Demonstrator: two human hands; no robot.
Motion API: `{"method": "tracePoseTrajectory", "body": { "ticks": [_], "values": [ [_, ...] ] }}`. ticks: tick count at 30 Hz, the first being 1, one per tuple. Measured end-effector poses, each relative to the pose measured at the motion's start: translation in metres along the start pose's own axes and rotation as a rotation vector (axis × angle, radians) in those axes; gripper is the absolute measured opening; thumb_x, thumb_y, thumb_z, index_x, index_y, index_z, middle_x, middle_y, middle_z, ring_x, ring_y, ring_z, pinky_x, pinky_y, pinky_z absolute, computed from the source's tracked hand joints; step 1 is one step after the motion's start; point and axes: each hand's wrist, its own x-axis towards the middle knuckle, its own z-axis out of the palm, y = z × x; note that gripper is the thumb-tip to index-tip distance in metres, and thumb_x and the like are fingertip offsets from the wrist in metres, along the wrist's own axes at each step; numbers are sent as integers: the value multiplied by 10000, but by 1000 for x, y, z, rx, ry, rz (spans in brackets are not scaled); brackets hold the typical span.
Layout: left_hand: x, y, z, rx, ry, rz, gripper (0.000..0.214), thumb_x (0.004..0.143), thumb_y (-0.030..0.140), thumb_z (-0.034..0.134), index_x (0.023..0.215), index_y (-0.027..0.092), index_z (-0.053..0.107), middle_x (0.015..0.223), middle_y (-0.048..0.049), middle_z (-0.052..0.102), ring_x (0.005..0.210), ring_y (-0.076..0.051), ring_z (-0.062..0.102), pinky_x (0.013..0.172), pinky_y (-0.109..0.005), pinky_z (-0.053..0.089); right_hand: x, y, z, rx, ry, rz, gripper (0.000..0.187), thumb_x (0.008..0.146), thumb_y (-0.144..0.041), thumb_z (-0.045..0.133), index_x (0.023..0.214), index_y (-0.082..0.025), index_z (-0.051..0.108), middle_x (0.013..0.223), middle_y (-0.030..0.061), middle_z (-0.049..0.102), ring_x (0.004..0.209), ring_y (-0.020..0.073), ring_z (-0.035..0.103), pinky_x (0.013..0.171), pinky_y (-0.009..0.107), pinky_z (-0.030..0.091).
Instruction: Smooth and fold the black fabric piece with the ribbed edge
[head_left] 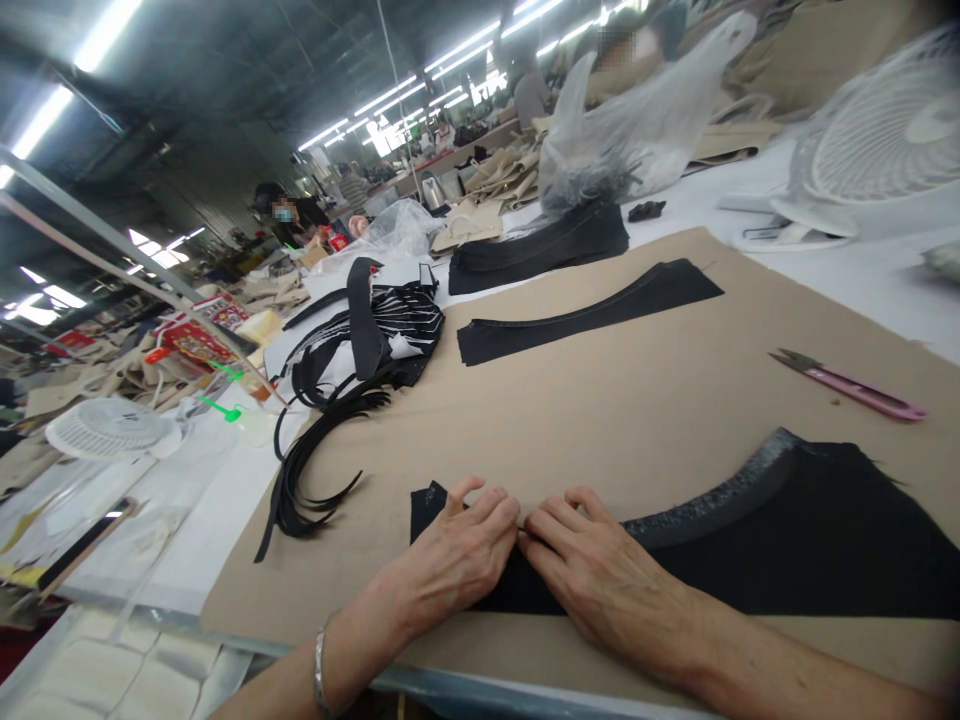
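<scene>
A black fabric panel (810, 540) with a curved upper edge lies flat along the table's near side. A greyish, glue-like band runs along that curve at the right. My left hand (469, 535) and my right hand (589, 550) meet at the panel's upper edge, left of its middle, fingers curled and pinching the edge. The fingertips nearly touch each other and cover the bit of edge between them. Farther back lies a second, narrower black panel (585, 310), its edge folded. Pink-handled thread snips (851, 385) rest to the right.
Brown board (360, 590) covers the table. Black strips (300, 490) and striped pieces (405, 320) lie at the left. Behind are stacked black panels (540, 250), a clear plastic bag (622, 140) and a white fan (885, 130). A bottle with a green nozzle (232, 413) stands left.
</scene>
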Motion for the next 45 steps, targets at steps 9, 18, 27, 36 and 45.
{"method": "tracePoseTrajectory", "body": {
  "ticks": [9, 18, 27, 36, 45],
  "values": [
    [-3, 4, 9, -145, 97, -200, 238, 908, 39, 333, 898, 153, 542, 967, -39, 569, 954, -168, 496, 1047, -385, 208, -1, 0, -1, -1, -24, 8, 148, 849, -60, 509, 935, -152, 586, 914, 49, 559, 875, 213, 465, 887, 417, 315],
    [-6, 5, 0, -492, 80, -496, 206, 905, 59, 363, 882, 201, 512, 1010, -22, 553, 966, -163, 496, 1062, -477, 156, 0, -1, -1, 29, -57, 11, 166, 871, -68, 500, 991, -148, 582, 912, 39, 554, 874, 212, 455, 882, 411, 307],
    [-36, 17, -1, -654, 129, -622, 234, 900, 80, 451, 1063, 218, 547, 1059, -53, 518, 1006, -186, 487, 871, -342, 420, 3, 0, -9, 158, -82, 121, 166, 868, -83, 518, 964, -202, 584, 920, 31, 579, 853, 205, 466, 827, 389, 297],
    [-55, 37, 19, -518, 169, -506, 380, 907, 41, 370, 1257, 143, 477, 1151, -113, 548, 1069, -214, 490, 922, -386, 461, 20, 3, -19, 310, -235, 262, 204, 860, -199, 585, 1050, -272, 583, 1050, 9, 570, 956, 215, 487, 833, 399, 303],
    [-58, 39, 19, -514, 155, -539, 365, 903, 50, 380, 1236, 136, 501, 1181, -105, 562, 1161, -229, 457, 1008, -417, 439, 18, 3, -15, 133, -224, 103, 204, 876, -228, 581, 1076, -262, 564, 1008, 6, 595, 929, 223, 502, 844, 438, 308]
  ]
}}
